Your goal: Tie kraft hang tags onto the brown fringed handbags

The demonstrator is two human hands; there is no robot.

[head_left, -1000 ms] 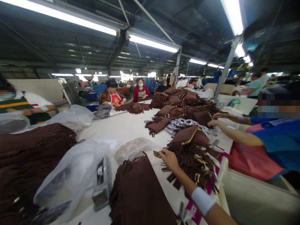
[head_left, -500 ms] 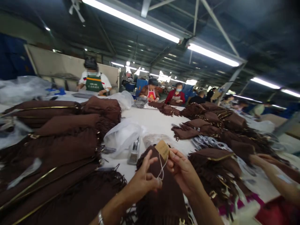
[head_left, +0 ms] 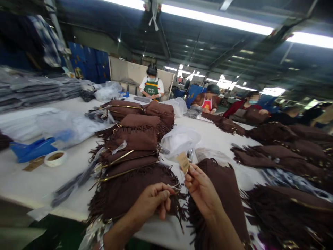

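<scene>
A tan paper hang tag (head_left: 183, 162) is pinched between the thumb and fingers of my right hand (head_left: 201, 185). My left hand (head_left: 156, 199) is closed on the tag's thin white string, held lower and to the left of the tag. Under my right forearm lies a brown fringed bag (head_left: 225, 185). Below and beyond my left hand, more brown fringed bags (head_left: 127, 182) are stacked in a row, some with gold-coloured metal edges showing.
Crumpled clear plastic (head_left: 180, 139) lies beyond my hands. On the left are a tape roll (head_left: 55, 158), a blue tape dispenser (head_left: 32, 149) and plastic bags (head_left: 70, 123). More brown bags (head_left: 275, 156) cover the right side. Co-workers, one in a green apron (head_left: 151, 88), sit across the white table.
The view has swung left, bringing the tape roll and blue dispenser into sight. My left hand's spread fingers have closed on the string, and the tag has moved off the bag behind it.
</scene>
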